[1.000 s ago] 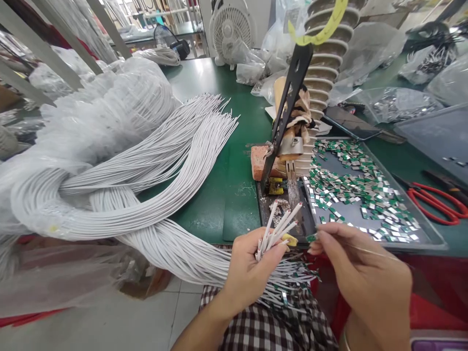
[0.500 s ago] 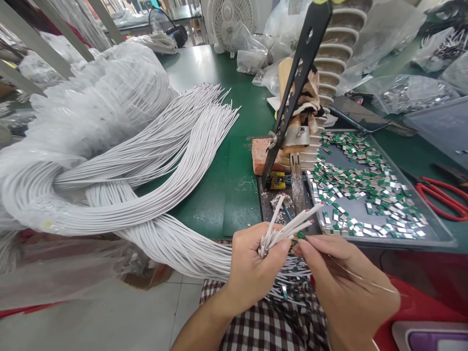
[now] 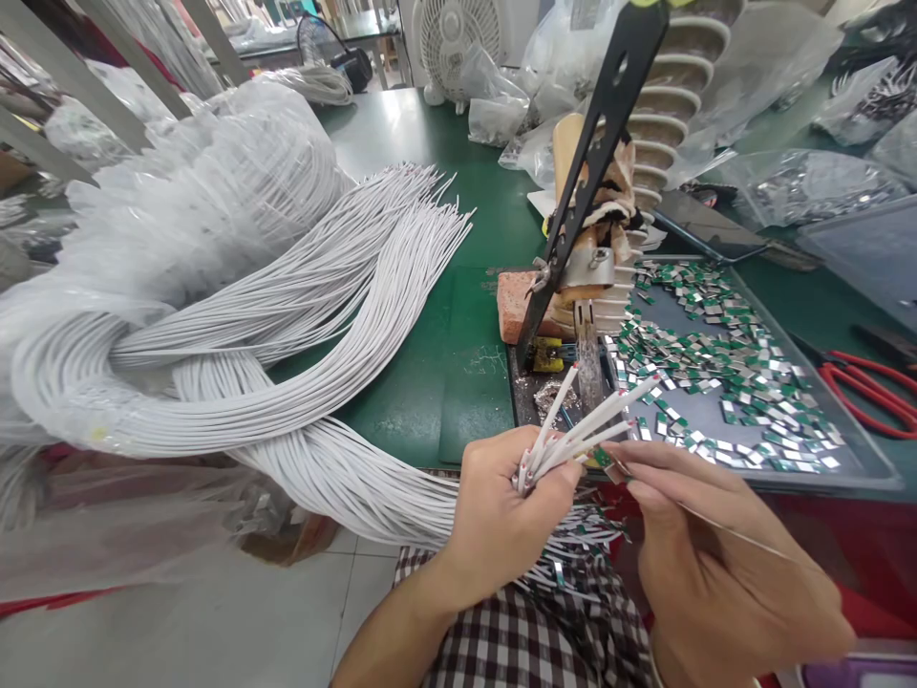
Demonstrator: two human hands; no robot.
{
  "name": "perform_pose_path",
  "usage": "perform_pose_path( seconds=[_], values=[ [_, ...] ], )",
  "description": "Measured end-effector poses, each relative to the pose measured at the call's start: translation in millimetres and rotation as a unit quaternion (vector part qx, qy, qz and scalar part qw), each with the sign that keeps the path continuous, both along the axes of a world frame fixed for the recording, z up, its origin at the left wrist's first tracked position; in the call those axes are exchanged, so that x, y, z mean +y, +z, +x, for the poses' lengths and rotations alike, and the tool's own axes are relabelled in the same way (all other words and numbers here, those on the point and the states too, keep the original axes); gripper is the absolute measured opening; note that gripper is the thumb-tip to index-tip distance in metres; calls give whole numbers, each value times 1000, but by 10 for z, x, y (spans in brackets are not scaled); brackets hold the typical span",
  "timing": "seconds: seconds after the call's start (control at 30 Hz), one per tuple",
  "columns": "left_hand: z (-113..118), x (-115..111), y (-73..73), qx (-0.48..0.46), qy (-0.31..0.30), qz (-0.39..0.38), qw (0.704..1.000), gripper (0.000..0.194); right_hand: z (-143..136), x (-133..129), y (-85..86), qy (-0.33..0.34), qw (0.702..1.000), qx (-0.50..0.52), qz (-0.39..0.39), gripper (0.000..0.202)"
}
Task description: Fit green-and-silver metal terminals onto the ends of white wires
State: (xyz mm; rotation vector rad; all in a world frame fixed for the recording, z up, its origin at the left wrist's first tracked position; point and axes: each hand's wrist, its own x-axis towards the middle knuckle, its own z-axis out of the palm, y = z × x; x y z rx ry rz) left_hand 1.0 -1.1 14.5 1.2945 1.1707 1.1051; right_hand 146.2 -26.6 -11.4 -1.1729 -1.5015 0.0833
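My left hand [image 3: 512, 506] is closed around a bunch of white cables [image 3: 594, 420], their stripped reddish ends pointing up and right. At the tips of my right hand [image 3: 716, 545], thumb and forefinger pinch together, and a thin silvery wire [image 3: 745, 538] runs from them back across the hand. A small green circuit board [image 3: 603, 459] sits between the two hands, right by those fingertips; whether they grip it I cannot tell. Below my hands, more cable ends with small boards [image 3: 573, 549] lie over the checked cloth on my lap.
A soldering iron [image 3: 586, 354] hangs from a black bracket [image 3: 594, 162] beside a ribbed hose [image 3: 673, 105] and a brick [image 3: 520, 306]. At right stand a tray [image 3: 878, 470] of loose boards and red-handled scissors [image 3: 860, 382]. Bundled white cables [image 3: 344, 373] cover the left side.
My right hand has moved right and slightly down, its fingers further from the left hand. The left hand and its cables have shifted slightly right; the view has moved a little.
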Motion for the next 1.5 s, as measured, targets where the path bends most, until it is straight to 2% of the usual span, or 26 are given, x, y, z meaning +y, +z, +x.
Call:
perform_pose_path(
  seconds=[0.13,0.43,0.6,0.77,0.87,0.97,1.03,1.1,1.23,1.37,1.5],
  values=[
    [-2,15,17,-8,-4,8,1000,24,-14,49,90,4,999,-46,15,32],
    [-3,6,18,-21,4,0,1000,24,23,10,136,26,999,-35,0,37],
    [-20,-24,-33,-19,1,-4,1000,22,59,8,127,78,996,12,-45,23],
    [-56,-5,-40,-4,-45,44,998,18,72,70,119,48,990,-42,-127,16],
    [-82,1,-42,22,-86,-3,996,25,65,72,95,50,989,-54,-126,12],
    [-93,19,-45,-8,-86,-47,995,26,57,25,45,60,990,-20,-130,22],
    [-90,44,-44,-39,-73,-50,995,23,47,-2,9,31,993,-3,-117,28],
    [-80,75,-37,-59,-64,-47,995,21,25,-4,-11,-5,997,6,-71,24],
    [-59,119,-7,-82,-56,-42,994,22,-38,45,22,-8,1000,12,11,24],
    [-50,137,36,-91,-57,-42,993,23,-61,65,92,-25,1000,-9,15,36],
    [-50,149,39,-99,-50,-42,993,22,-53,39,127,-20,999,-30,-1,38]
  ],
)
